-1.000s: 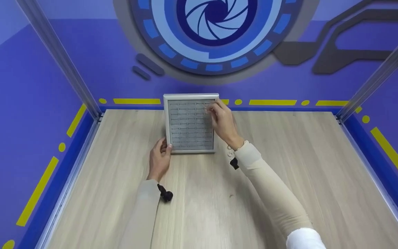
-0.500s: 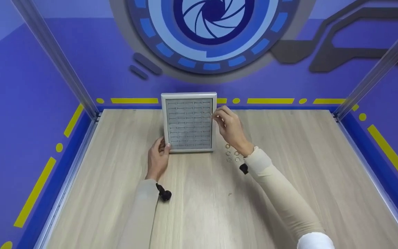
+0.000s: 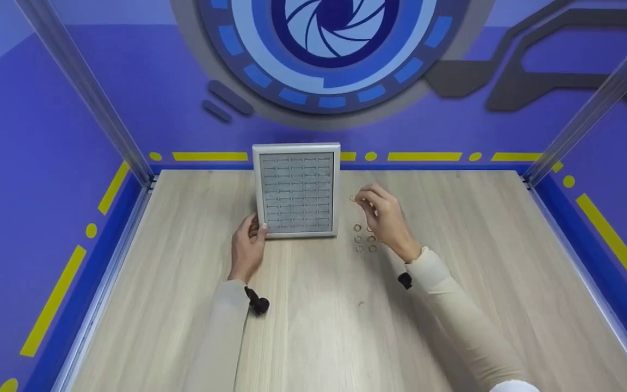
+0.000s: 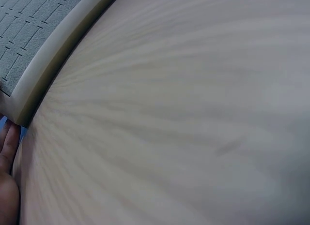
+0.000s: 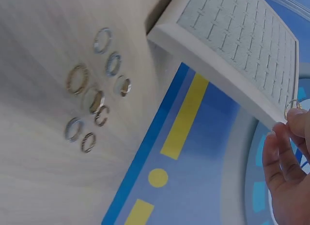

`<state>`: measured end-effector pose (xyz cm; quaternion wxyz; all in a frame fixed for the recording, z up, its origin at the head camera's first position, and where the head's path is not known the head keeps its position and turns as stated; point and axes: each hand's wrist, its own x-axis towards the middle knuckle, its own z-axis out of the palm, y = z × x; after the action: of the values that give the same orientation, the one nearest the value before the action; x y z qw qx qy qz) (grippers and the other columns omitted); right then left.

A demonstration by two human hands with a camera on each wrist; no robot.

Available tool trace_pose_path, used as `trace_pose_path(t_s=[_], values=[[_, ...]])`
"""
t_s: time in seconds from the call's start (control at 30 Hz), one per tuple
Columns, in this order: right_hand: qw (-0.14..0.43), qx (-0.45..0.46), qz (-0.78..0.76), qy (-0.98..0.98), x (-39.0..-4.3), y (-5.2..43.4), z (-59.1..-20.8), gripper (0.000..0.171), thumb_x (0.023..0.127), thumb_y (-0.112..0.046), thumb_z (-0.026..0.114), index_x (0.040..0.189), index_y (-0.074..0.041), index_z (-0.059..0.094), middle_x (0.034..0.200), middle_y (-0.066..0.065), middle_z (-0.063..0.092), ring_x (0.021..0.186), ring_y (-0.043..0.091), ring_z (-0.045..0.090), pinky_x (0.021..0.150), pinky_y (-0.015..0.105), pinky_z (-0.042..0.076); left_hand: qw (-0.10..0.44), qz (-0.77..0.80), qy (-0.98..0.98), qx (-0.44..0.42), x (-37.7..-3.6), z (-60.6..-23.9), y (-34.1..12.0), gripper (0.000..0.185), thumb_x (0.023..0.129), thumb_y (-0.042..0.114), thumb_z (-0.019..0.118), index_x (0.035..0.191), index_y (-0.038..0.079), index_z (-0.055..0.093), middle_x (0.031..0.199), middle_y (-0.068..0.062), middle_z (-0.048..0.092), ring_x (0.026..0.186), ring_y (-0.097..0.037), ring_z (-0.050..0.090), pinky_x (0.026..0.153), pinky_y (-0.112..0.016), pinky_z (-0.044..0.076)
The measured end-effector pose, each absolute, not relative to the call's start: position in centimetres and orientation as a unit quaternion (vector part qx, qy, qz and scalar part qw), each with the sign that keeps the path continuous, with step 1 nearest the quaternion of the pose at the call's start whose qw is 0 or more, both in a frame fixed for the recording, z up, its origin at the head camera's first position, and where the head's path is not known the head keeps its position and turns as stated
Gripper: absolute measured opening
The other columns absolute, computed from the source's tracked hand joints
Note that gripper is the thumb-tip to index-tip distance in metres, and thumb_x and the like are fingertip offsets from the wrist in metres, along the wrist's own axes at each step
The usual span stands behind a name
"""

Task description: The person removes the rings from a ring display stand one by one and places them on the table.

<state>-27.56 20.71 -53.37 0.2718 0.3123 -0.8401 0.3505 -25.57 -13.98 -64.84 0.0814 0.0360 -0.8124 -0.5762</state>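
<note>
A grey ring display tray [image 3: 297, 190] with a pale frame and rows of slits stands tilted up near the back wall. My left hand [image 3: 247, 250] holds its lower left corner, thumb on the front of the frame. In the left wrist view, the frame's corner [image 4: 22, 106] meets the fingers [image 4: 9, 147]. Right of the tray, my right hand [image 3: 387, 218] pinches a thin gold-coloured ring [image 5: 291, 109] between thumb and fingertips, above the table. Several loose rings [image 5: 94, 100] lie below that hand on the wood, some gold-toned, some silvery.
The pale wooden table [image 3: 313, 326] is bounded by blue side panels and a blue back wall [image 3: 433, 136] with yellow markings. Metal posts [image 3: 101, 103] rise at the back corners. A black wrist device [image 3: 259, 305] sits at the left cuff.
My right hand has drawn away from the tray's upper right part, moving right and down with the ring, uncovering the slits and more loose rings. The left hand keeps its hold.
</note>
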Motion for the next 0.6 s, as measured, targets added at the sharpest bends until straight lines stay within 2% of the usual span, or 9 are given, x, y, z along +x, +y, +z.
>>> trace_pose_path(t_s=[0.37,0.6], values=[[0.272,0.314,0.348,-0.840,-26.3,23.9,-55.6,0.013,0.096,0.011,0.071,0.099,-0.001,0.075,0.104,0.008,0.072,0.080,0.016,0.067,0.065,0.024,0.057,0.083,-0.578,-0.811,0.037,-25.6,-64.7,-14.1,0.048,0.111,0.028,0.060,0.156,0.013,0.051,0.138,-0.008,0.066,0.122,-0.023,0.065,0.108,-0.040,0.056],[0.270,0.315,0.346,-0.842,-25.7,25.2,-56.9,0.016,0.095,0.014,0.071,0.099,-0.001,0.076,0.104,0.008,0.072,0.080,0.016,0.068,0.064,0.023,0.057,0.087,-0.578,-0.811,0.036,-25.6,-64.8,-14.1,0.050,0.111,0.025,0.060,0.157,0.008,0.050,0.140,-0.013,0.065,0.123,-0.026,0.065,0.108,-0.042,0.057]])
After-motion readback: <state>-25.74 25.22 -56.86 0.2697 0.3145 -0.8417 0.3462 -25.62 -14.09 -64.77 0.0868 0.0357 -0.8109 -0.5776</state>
